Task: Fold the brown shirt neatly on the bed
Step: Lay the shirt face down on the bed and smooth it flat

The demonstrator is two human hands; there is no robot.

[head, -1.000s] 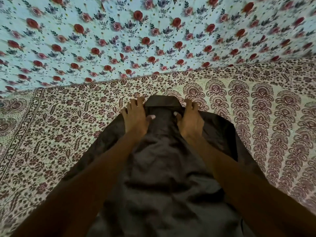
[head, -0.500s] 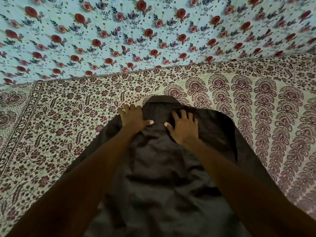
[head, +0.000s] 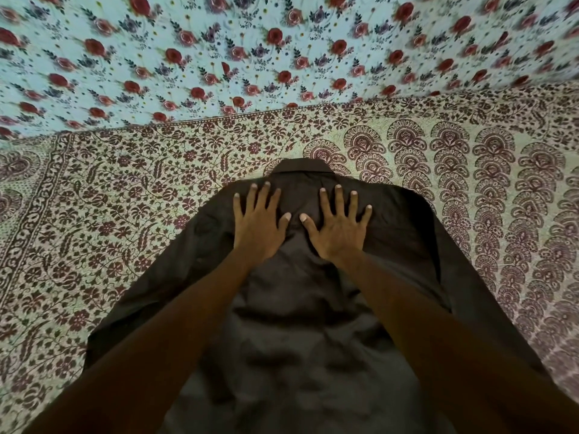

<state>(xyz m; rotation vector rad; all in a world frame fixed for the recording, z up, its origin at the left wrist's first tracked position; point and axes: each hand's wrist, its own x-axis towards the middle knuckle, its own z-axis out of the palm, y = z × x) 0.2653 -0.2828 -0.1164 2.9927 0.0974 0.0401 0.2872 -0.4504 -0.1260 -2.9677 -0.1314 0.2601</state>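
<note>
The brown shirt (head: 300,333) lies spread face down on the bed, collar (head: 297,166) pointing away from me and both sleeves angled out to the sides. My left hand (head: 258,223) rests flat on the upper back of the shirt just below the collar, fingers spread. Beside it, my right hand (head: 336,225) presses flat on the same area, fingers spread too. Neither hand grips the cloth. Wrinkles run across the shirt's middle between my forearms.
The bed is covered by a cream bedspread with a maroon floral print (head: 119,233). A light blue sheet with red roses (head: 282,51) begins beyond the bedspread's far edge. Bare bedspread lies left and right of the shirt.
Both hands have slid from beside the collar toward me onto the upper back, and their fingers have spread flat.
</note>
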